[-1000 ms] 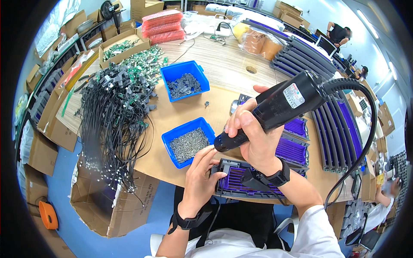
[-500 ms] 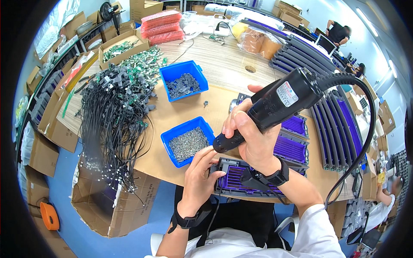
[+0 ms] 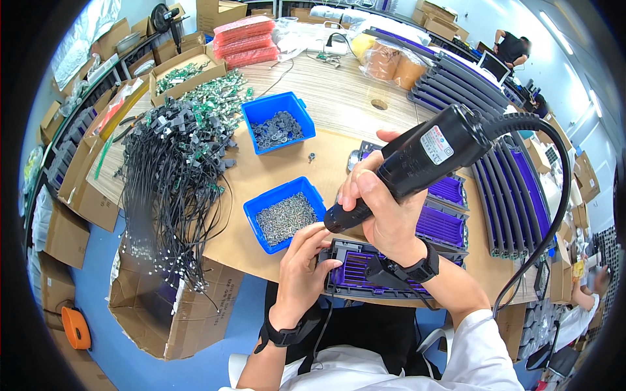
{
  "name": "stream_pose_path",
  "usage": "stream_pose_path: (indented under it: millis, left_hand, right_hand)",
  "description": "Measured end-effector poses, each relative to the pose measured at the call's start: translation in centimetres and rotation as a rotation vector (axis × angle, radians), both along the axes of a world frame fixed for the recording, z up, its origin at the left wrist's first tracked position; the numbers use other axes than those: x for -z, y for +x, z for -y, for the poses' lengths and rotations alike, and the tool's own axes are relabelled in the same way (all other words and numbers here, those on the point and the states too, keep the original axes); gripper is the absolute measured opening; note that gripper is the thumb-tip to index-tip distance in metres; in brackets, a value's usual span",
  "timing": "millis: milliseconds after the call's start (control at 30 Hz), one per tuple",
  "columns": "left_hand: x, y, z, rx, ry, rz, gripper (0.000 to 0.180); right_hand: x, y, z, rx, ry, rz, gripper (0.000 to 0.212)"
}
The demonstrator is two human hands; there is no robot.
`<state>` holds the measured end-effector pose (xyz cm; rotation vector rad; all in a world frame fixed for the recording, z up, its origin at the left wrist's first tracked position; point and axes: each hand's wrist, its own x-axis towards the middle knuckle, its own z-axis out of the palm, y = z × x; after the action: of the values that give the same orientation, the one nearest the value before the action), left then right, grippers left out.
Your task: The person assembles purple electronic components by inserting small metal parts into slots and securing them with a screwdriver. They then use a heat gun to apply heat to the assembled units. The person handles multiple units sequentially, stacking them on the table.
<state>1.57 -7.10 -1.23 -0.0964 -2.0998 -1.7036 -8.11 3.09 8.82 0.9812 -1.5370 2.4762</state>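
Note:
My right hand (image 3: 391,225) is wrapped round a black electric screwdriver (image 3: 427,153), which slants down to the left. Its lower end points at the left end of a black and purple slatted housing (image 3: 355,267) at the table's front edge; the tip itself is hidden. Beside that end, my left hand (image 3: 300,264) grips the housing, its thumb over the frame and its fingers close to the screwdriver's nose. Just beyond this hand is a blue bin (image 3: 253,212) of small screws (image 3: 287,218). Farther back, another blue bin (image 3: 279,100) holds grey rubber-like rings (image 3: 277,130).
A heap of black cables (image 3: 176,176) with green circuit boards (image 3: 228,88) covers the table's left side. More purple housings (image 3: 443,228) lie to the right, beside stacked dark slats (image 3: 512,195). The screwdriver's thick cord (image 3: 566,189) loops down the right. An open carton (image 3: 195,319) stands below.
The screwdriver has shifted very slightly to the right at its nose and body. Both hands otherwise keep their places, and the housing has not visibly moved.

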Motion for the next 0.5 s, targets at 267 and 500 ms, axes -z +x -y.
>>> stream_pose_path:
  millis: [267,500]
  left_hand:
    - [0.02,-0.02,0.03,0.002,0.001,0.002,0.057]
    - [-0.19,0.06,0.12,0.031,0.029,0.045,0.053]
  right_hand:
    - [0.25,-0.06,-0.09,0.009,0.027,-0.016,0.056]
    - [0.13,-0.12,-0.23,-0.007,0.001,-0.006,0.057]
